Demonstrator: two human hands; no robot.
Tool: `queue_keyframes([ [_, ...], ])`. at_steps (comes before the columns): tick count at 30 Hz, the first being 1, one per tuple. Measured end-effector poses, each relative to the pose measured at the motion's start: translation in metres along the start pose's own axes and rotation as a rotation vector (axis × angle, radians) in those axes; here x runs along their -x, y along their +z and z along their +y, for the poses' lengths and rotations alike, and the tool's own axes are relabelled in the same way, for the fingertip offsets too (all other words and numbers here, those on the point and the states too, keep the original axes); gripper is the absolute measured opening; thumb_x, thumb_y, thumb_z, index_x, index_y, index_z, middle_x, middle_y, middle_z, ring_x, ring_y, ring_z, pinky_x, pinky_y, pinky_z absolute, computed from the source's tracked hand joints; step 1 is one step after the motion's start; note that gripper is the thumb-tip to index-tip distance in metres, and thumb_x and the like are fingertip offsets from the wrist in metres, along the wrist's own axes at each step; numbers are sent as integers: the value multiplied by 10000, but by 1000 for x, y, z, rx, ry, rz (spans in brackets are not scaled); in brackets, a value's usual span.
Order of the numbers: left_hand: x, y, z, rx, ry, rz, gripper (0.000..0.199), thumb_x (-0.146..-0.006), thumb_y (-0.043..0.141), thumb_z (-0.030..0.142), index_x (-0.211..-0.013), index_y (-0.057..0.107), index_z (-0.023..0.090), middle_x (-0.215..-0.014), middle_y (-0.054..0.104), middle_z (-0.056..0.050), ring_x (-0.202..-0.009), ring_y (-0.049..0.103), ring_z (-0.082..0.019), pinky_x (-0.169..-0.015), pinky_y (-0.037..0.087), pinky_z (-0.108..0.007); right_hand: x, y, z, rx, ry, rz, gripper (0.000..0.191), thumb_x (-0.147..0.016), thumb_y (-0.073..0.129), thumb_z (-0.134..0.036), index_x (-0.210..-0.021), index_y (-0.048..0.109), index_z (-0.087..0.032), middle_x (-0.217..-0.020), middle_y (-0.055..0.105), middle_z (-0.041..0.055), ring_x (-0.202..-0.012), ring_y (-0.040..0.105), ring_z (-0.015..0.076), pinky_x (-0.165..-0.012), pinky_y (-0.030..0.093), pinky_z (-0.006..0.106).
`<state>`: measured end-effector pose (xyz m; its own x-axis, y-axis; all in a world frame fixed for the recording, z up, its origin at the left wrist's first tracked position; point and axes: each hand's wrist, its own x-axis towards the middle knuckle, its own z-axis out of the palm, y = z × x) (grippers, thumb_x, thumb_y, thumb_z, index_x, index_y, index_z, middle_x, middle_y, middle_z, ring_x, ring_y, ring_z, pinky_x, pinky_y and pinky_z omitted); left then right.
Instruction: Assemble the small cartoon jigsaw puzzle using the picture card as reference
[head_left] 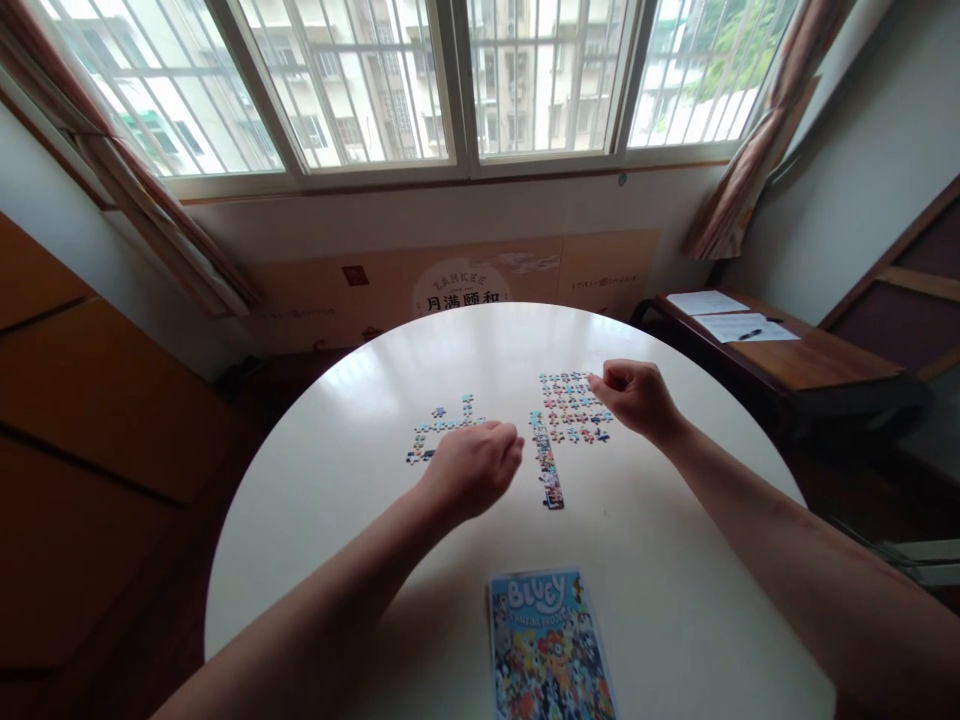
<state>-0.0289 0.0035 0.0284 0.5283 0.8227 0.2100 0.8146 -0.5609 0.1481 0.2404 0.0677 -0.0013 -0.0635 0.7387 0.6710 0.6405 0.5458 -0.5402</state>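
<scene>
My left hand (480, 465) is closed, knuckles up, over the table between two groups of jigsaw pieces; whatever its fingers hold is hidden. Just past it lie loosely joined jigsaw pieces (442, 427), partly covered by the hand. To its right is a narrow joined puzzle strip (548, 465), running toward me. My right hand (637, 395) is curled, with thumb and index fingertips pinched on a puzzle piece at the upper right of the loose piece rows (568, 405). Those pieces lie spaced out in several rows.
A colourful "Bluey" picture sheet (551, 640) lies near me on the round white table (315, 560). At right, a wooden side table (810, 365) bears papers (739, 327) and a pen (750, 334). Windows and a printed cardboard panel (600, 265) stand behind.
</scene>
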Motion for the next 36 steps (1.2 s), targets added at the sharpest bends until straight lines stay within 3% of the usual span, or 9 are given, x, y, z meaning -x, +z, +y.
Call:
queue_keyframes([
  [6,-8,-32,-64,-93,-362,193,309,-924,371,286,-644,482,215,-659,580,-47,-644,511,-212,-579,267,-325,0,0,-3,-7,1,-7,438,-824,618,-281,-530,297,-229,-507,283,-59,-508,288,112,-511,265,282],
  [9,-8,-38,-94,-68,-517,215,301,-903,364,273,-621,456,220,-655,556,-52,-661,495,-225,-569,247,-325,1,1,-3,-9,-4,-19,437,-823,616,-274,-534,292,-230,-511,278,-61,-507,287,112,-511,263,283],
  [12,-7,-36,-113,-48,-578,196,306,-881,365,251,-590,454,219,-655,563,-61,-665,497,-232,-568,243,-330,2,1,-2,-7,-6,-15,437,-819,619,-271,-533,292,-231,-509,282,-60,-506,289,114,-508,258,285],
  [19,-7,-21,-122,-25,-556,156,262,-798,432,208,-560,540,221,-634,603,-62,-659,533,-244,-577,257,-339,1,1,-1,1,1,4,435,-810,622,-275,-525,298,-232,-497,292,-57,-499,297,117,-501,264,284],
  [27,-5,-3,-145,65,-591,269,147,-655,468,147,-588,579,219,-730,678,-49,-746,593,-230,-655,379,-321,1,1,-1,2,-4,-11,439,-820,615,-279,-534,286,-232,-510,281,-59,-505,290,114,-506,267,283],
  [31,-8,10,-155,147,-642,346,185,-678,455,167,-684,633,219,-819,714,-45,-824,630,-227,-756,445,-308,1,1,-3,5,-5,-10,437,-821,614,-278,-533,289,-232,-507,293,-57,-506,294,117,-509,268,287],
  [36,-10,16,-163,220,-701,402,215,-727,455,223,-752,668,213,-782,705,-37,-804,635,-229,-737,444,-310,1,2,-4,2,-13,-12,442,-828,607,-267,-543,271,-234,-512,289,-58,-508,290,115,-514,266,287],
])
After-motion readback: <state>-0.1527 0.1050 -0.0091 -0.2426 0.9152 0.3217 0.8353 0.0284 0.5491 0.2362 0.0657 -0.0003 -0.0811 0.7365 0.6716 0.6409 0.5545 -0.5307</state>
